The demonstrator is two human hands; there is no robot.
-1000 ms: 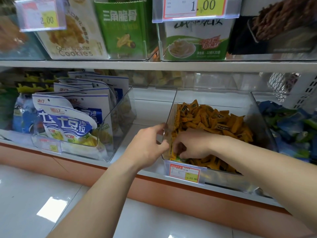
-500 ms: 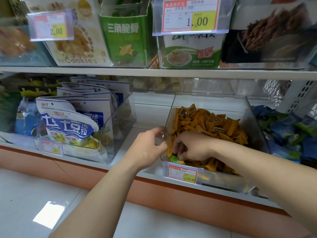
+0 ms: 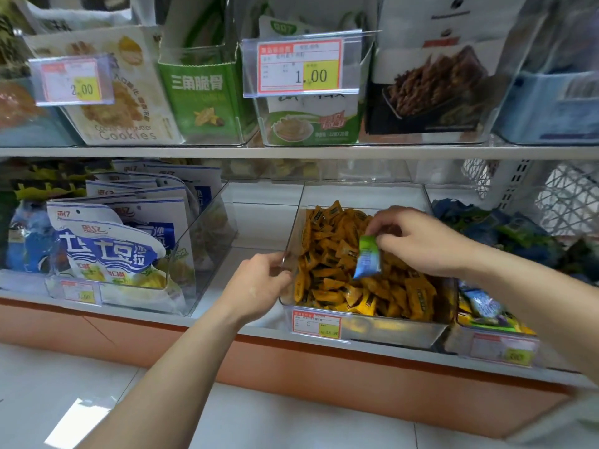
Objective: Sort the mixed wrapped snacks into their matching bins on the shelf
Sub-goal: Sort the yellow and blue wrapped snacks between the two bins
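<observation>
A clear bin (image 3: 392, 332) on the lower shelf is full of orange wrapped snacks (image 3: 327, 251). Above that pile my right hand (image 3: 421, 241) pinches a small green and blue wrapped snack (image 3: 368, 257) by its top end, so it hangs down. My left hand (image 3: 259, 283) grips the bin's front left corner. To the right stands another clear bin (image 3: 499, 346) holding blue and green wrapped snacks (image 3: 518, 234).
A clear bin of white and blue chip bags (image 3: 107, 251) stands at the left, with bare shelf (image 3: 256, 228) between it and the orange bin. The upper shelf (image 3: 291, 152) carries boxed snacks and price tags (image 3: 301, 66). White tiled floor lies below.
My right hand has come up out of the front of the orange pile with the green and blue snack and moved right. My left hand stays at the bin's corner.
</observation>
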